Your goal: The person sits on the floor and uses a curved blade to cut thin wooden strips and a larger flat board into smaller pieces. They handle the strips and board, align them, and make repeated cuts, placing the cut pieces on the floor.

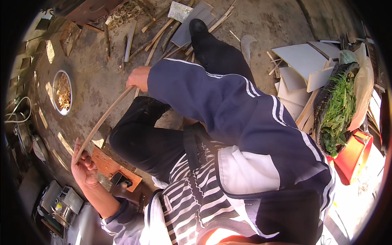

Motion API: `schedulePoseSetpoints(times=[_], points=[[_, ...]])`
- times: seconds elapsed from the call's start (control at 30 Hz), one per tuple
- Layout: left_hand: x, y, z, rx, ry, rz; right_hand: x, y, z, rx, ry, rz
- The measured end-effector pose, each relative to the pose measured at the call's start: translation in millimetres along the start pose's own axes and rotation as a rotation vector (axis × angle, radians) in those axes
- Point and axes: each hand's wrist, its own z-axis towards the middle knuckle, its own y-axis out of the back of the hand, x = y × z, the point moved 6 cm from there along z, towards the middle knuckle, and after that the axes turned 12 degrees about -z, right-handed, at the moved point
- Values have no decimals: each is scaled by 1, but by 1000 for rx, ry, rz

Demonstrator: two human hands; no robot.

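Spanning the space between both hands, a wood strip (102, 119) slants down from upper right to lower left, slightly bowed, above the floor (92, 73). It lies to the left of the bent left knee (126, 128).

Right hand (139, 78): fingers clamped on the upper part of the strip, knuckles uppermost; the fingertips are mostly hidden. The right arm, in a navy sleeve (241, 98) with white stripes, crosses in front of the body.

Left hand (85, 169): palm turned up, fingers bent about the lower end of the strip, one finger extended alongside it.

Near the left hand, an orange-brown board (104, 160) lies low, with a small black item (119, 178) on it; its kind cannot be determined. Beyond the strip, to the left, a pale basin (64, 113) on the floor contains wood shavings (62, 93).

Ahead, sticks (165, 41) lie scattered beside a grey board (185, 32), with a white packet (179, 11) near its upper edge. The right foot (198, 27) is next to that board. A curved blade (246, 45) lies right of the leg.

At right: stacked white panels (298, 57), a dark basket (319, 122) of greens (339, 106) and a red bag (356, 158).
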Motion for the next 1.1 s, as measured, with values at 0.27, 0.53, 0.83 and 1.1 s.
schedulePoseSetpoints(times=[0.27, 0.53, 0.83, 1.1], points=[[-11, 3, -51, -43, -421, 1136, -10, -12, 30, 120, 28, 104], [14, 18, -46, -89, -505, 731, 8, -26, 15, -147, 4, 110], [9, -40, -45, -1, -491, 441, 25, -39, -30, -503, 40, -137], [16, -6, -34, -21, -197, 40, 13, -22, 5, 139, 69, -22]])
